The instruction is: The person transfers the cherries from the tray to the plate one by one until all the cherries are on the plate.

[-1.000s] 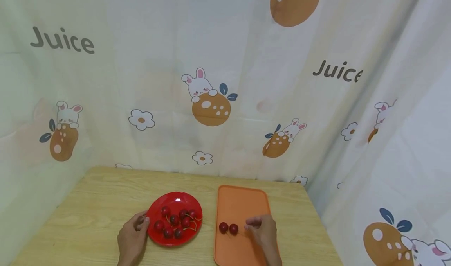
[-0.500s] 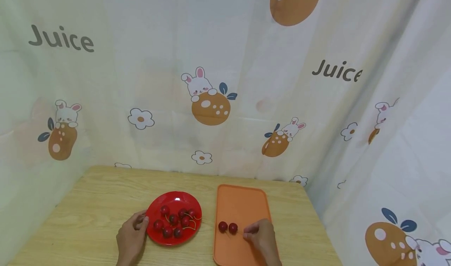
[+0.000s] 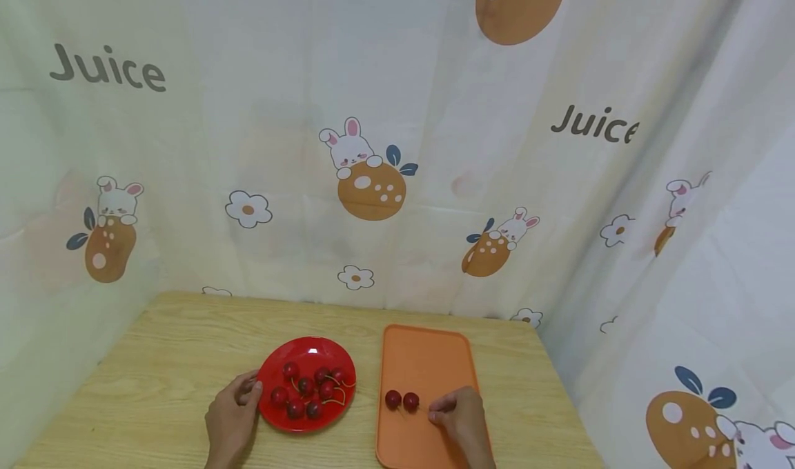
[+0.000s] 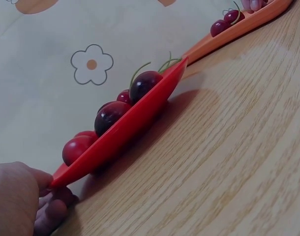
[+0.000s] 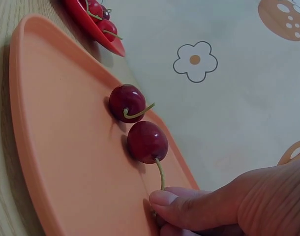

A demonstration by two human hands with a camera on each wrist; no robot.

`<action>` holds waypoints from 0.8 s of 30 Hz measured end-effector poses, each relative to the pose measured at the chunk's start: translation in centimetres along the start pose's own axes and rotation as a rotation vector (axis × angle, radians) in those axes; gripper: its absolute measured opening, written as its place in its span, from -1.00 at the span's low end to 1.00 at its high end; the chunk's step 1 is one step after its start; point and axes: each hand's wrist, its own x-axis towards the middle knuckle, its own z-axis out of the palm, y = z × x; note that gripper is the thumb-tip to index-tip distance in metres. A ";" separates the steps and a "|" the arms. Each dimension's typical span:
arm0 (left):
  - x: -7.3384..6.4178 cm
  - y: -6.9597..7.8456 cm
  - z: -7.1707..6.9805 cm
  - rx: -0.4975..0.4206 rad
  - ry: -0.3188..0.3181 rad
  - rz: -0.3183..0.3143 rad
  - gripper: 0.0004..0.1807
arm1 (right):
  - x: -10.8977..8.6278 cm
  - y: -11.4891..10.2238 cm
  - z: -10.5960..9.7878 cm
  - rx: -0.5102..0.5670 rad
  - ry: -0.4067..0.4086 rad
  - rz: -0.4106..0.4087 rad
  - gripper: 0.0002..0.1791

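Observation:
My left hand [image 3: 231, 414] grips the left rim of a red plate [image 3: 310, 348], thumb on top and fingers beneath, as the left wrist view shows. Several dark red cherries [image 3: 296, 408] with green stems lie on that plate. On the orange tray [image 3: 422, 358] two cherries sit side by side near its left edge. My right hand [image 3: 461, 417] pinches the stem [image 5: 162, 177] of the right cherry [image 5: 148, 142] between thumb and forefinger. The left cherry [image 5: 127, 103] is beside it, its own stem loose. Both cherries appear to rest on the tray.
A light wooden table [image 3: 205, 338] bears the plate and the tray, with a strip of wood between them. A printed curtain [image 3: 279, 145] stands behind the table and along both sides.
My right hand has lowered slightly to the left, and its thumb and forefinger have closed on the right cherry's stem. The left hand keeps holding the plate's rim.

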 end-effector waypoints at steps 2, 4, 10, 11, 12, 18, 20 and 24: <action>0.0 0.1 0.0 0.000 -0.002 -0.001 -0.63 | 0.0 -0.1 -0.1 -0.002 0.002 0.012 -0.85; -0.1 0.1 -0.1 -0.002 -0.002 -0.002 -0.63 | 0.0 -0.1 -0.1 -0.006 0.005 0.015 -0.85; 0.0 0.0 -0.1 -0.004 -0.001 0.004 -0.63 | -0.2 -0.1 0.0 0.021 0.027 -0.020 -0.85; 0.0 0.0 -0.1 -0.003 0.001 0.007 -0.63 | -0.2 -0.1 -0.1 0.027 0.029 -0.028 -0.85; 0.0 0.0 -0.1 0.000 0.000 0.008 -0.63 | -0.2 0.0 0.0 0.027 0.029 -0.027 -0.86; -0.1 0.2 -0.2 0.002 -0.015 -0.004 -0.62 | -0.2 0.2 -0.1 0.029 0.020 0.006 -0.89; -0.1 0.3 -0.2 0.000 -0.019 -0.012 -0.61 | -0.3 0.1 -0.1 0.042 0.022 0.001 -0.88; -0.1 0.4 -0.2 -0.004 -0.027 -0.025 -0.61 | -0.4 0.0 -0.2 0.053 0.027 -0.002 -0.86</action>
